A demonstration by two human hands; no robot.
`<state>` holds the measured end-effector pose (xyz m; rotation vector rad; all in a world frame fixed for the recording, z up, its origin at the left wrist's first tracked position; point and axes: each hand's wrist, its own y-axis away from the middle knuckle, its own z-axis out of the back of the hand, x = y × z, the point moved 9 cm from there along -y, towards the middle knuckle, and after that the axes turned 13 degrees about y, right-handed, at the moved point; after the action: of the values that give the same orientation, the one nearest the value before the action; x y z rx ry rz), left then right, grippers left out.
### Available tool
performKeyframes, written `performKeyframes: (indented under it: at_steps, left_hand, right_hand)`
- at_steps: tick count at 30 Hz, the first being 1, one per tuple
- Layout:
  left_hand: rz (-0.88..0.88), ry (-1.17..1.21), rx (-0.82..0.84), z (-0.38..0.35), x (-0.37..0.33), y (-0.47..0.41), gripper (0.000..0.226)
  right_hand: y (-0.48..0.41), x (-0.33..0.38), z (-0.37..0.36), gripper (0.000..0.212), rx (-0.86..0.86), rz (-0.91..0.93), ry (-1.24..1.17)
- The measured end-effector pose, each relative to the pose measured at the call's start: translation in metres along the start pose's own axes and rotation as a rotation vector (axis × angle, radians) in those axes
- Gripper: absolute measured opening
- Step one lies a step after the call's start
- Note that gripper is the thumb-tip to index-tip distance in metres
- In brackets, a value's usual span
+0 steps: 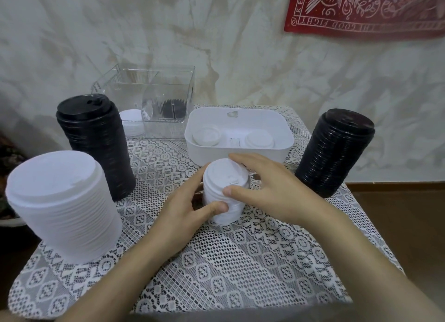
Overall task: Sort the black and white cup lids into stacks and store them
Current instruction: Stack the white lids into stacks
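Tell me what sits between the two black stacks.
Head view: the white bin, white lids inside, sits between the left black stack and right black stack. Left hand and right hand grip a small white stack before it.

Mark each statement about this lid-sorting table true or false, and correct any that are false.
1. The left hand and the right hand both grip the small white stack. True.
2. The white bin holds black lids. False: it holds white lids.
3. Two black stacks stand on the table. True.
4. The tall white stack stands at the table's right edge. False: it stands at the front left.
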<state>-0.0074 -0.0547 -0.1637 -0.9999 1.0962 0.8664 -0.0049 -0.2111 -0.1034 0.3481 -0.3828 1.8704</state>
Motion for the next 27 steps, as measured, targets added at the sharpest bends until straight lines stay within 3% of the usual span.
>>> performKeyframes:
  at_steps: [8,18,27]
  left_hand:
    - [-0.008,0.021,0.000,0.001,-0.002,-0.001,0.070]
    - [0.002,-0.061,-0.061,0.006,-0.001,0.001,0.070]
    - [0.013,-0.018,-0.043,0.003,0.001,0.001,0.071]
  right_hand:
    - [-0.004,-0.005,-0.003,0.075,0.029,-0.022,-0.074]
    - [-0.008,0.011,0.003,0.079,0.064,-0.040,0.202]
    - [0.001,0.011,0.007,0.077,0.016,-0.116,0.256]
